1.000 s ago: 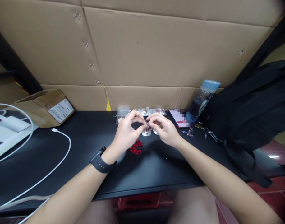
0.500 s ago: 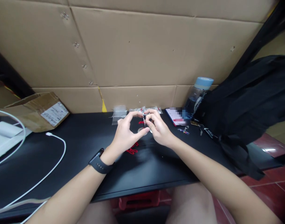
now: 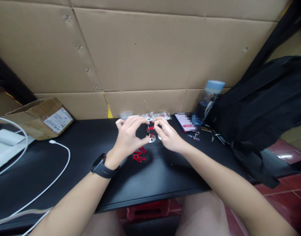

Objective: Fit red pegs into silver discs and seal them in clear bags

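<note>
Brown cardboard backs the black bench; toward its far edge, left hand pinches a thin round disc, right hand apparently its red cord loop: seemingly a fitting step, next needing steadiness.

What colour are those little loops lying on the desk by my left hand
Red; the loops show best in head view.
</note>
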`<state>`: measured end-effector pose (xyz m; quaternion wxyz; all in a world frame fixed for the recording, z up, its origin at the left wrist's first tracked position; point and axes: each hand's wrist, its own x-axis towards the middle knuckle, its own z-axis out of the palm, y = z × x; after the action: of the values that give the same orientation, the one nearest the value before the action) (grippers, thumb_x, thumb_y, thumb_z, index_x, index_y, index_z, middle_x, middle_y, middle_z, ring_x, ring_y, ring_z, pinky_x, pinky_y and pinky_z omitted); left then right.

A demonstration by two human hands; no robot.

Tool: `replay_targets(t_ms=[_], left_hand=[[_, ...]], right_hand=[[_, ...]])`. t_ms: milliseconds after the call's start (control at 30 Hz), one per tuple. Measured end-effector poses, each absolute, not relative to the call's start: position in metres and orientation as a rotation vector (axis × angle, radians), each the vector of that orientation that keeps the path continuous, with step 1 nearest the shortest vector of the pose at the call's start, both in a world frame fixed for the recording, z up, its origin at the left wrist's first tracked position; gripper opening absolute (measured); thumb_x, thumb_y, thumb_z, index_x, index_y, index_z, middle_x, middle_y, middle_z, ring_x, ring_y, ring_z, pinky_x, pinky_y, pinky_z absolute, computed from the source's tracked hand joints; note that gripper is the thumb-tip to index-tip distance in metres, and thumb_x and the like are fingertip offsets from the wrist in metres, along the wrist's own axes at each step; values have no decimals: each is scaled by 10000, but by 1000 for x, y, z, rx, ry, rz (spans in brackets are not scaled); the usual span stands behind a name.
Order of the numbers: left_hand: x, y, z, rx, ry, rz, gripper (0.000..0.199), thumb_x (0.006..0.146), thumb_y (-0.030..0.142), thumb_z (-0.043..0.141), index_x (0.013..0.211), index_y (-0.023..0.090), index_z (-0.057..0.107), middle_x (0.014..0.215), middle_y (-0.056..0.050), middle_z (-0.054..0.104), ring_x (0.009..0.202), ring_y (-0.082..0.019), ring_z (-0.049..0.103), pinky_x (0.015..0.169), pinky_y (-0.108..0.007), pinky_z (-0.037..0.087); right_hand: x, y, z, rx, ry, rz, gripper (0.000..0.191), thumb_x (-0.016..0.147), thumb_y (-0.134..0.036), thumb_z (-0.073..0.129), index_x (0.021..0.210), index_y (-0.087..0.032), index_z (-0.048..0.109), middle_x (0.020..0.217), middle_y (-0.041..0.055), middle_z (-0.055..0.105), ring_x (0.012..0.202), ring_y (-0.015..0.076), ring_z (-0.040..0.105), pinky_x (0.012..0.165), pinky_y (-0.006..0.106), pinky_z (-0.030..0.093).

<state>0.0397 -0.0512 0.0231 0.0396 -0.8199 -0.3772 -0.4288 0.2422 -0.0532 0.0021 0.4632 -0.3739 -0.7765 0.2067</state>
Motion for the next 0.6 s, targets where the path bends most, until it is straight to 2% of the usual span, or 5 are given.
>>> replay_targets(t_ms=[200, 300, 433, 600], left_hand=[[36, -50, 25, -2629, -1181, -1192, 371, 752, 270, 712, 1119, 276, 654, 1174, -45, 724, 1159, -299, 623, 967, -420, 299], [40, -49, 19, -2681, -1228, -1124, 284, 796, 269, 690, 1080, 275, 672, 1179, -37, 714, 1163, -286, 615, 949, -409, 306], [46, -47, 10, -2684, -1305, -1170, 127, 885, 348, 690, 977, 273, 732, 1161, -34, 717, 1118, -262, 622, 919, -401, 317], [43, -39, 7, -2619, -1447, -1179, 111, 905, 354, 710, 920, 287, 798, 1081, -35, 728, 1078, -251, 608, 907, -405, 303]], right_hand=[[246, -53, 4, -918, -1984, 526, 175, 1053, -357, 428, 961, -239, 518, 1263, 101, 538, 1276, 234, 491, 1116, 460, 371], [244, -54, 2, -964, -1985, 493, 156, 1047, -342, 453, 973, -237, 542, 1261, 99, 531, 1291, 240, 478, 1125, 481, 357], [242, -54, -1, -1017, -1998, 469, 145, 1040, -318, 469, 978, -234, 570, 1277, 94, 528, 1301, 249, 466, 1109, 490, 353], [245, -46, -4, -1097, -1996, 411, 146, 1031, -335, 501, 1010, -228, 598, 1215, 80, 601, 1224, 247, 522, 1002, 417, 385]])
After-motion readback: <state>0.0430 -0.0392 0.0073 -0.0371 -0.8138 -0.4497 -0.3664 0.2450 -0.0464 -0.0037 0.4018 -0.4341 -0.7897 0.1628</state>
